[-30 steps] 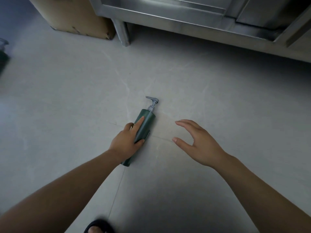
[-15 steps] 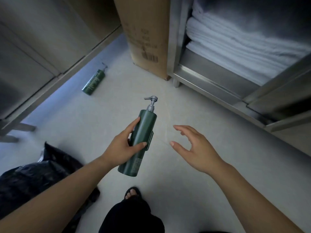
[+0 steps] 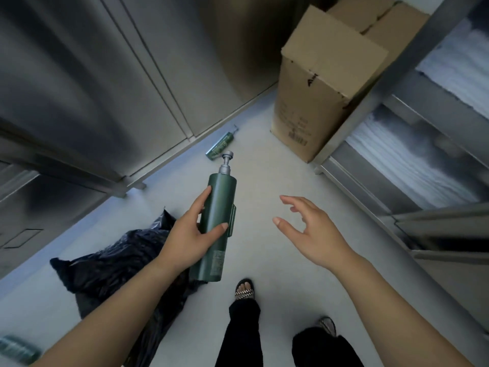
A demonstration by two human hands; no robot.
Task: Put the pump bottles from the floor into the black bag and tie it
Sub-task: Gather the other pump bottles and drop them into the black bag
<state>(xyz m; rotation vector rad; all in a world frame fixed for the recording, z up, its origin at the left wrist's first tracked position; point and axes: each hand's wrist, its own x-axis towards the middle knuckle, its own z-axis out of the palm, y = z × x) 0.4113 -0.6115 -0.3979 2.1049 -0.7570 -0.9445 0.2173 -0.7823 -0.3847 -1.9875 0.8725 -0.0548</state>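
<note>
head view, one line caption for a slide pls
Left hand holds a green pump bottle above the black bag; right hand open, empty.

The green pump bottle (image 3: 217, 226), lying on the floor (image 3: 264, 181) a second ago, is now held upright, lifted by the left hand (image 3: 189, 239). The black bag (image 3: 116, 263) is now seen at 7 o'clock.

Taking the left hand (image 3: 189, 241) as the clock's centre, the held pump bottle (image 3: 217, 229) lies just to its 3 o'clock with the pump toward 12, and the empty right hand (image 3: 313, 234) is farther out at 3, apart from the bottle. A second pump bottle (image 3: 219, 147) lies on the floor (image 3: 277, 176) at 12, beside the foot of the steel cabinets (image 3: 105, 88), with the cardboard box (image 3: 317, 88) at 1 o'clock against the shelving rack (image 3: 423, 154). The bag (image 3: 111, 271) sits on the floor at 8 o'clock, under the left forearm.
</note>
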